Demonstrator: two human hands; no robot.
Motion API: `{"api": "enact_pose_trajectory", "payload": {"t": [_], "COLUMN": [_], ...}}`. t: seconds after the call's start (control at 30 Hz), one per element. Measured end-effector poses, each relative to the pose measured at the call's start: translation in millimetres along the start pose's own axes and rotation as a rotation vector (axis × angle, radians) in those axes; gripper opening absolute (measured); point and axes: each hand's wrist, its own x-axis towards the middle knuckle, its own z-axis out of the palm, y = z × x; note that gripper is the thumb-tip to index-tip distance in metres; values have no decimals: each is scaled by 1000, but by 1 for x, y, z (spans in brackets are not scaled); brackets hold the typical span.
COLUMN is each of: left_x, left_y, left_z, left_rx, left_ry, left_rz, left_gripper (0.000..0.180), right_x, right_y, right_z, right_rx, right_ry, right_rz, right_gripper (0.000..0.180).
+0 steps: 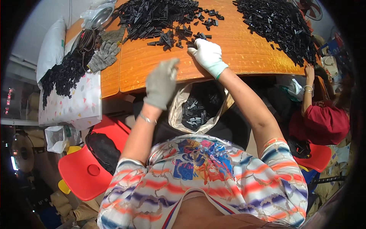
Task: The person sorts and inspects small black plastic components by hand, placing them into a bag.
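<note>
My right hand (207, 55), in a white glove, rests on the orange wooden table (244, 53) with its fingertips among loose small black plastic parts (179, 36). A big heap of the same parts (152, 15) lies just beyond it. My left hand (162, 82), in a grey glove, hovers blurred over the table's near edge; whether it holds anything cannot be seen. Below the edge, between my arms, an open plastic bag (196, 110) holds more black parts.
A second heap of black parts (280, 24) covers the right of the table, where another person in red (322, 122) sits with a hand at the edge. A spare grey glove (103, 57) and more parts lie left. Red chairs (85, 171) stand beside me.
</note>
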Motion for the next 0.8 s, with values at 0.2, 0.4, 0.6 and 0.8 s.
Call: {"api": "enact_pose_trajectory", "payload": {"t": [0.2,0.4,0.6,0.8], "left_x": [93,113,118,112], "left_y": [-42,-51,-55,-55], "left_z": [-2,2,3,0], "left_rx": [323,414,468,496], "left_ry": [-28,-19,-51,-113], "left_rz": [150,311,381,312], "left_gripper": [28,13,16,18], "right_x": [11,9,-2,-15], "right_y": [2,19,15,5], "right_z": [7,-4,-19,-37], "right_rx": [-78,22,103,378], "right_ry": [-49,-124,-167,-234], "right_rz": [22,27,34,70], "right_gripper": [24,22,18,16]}}
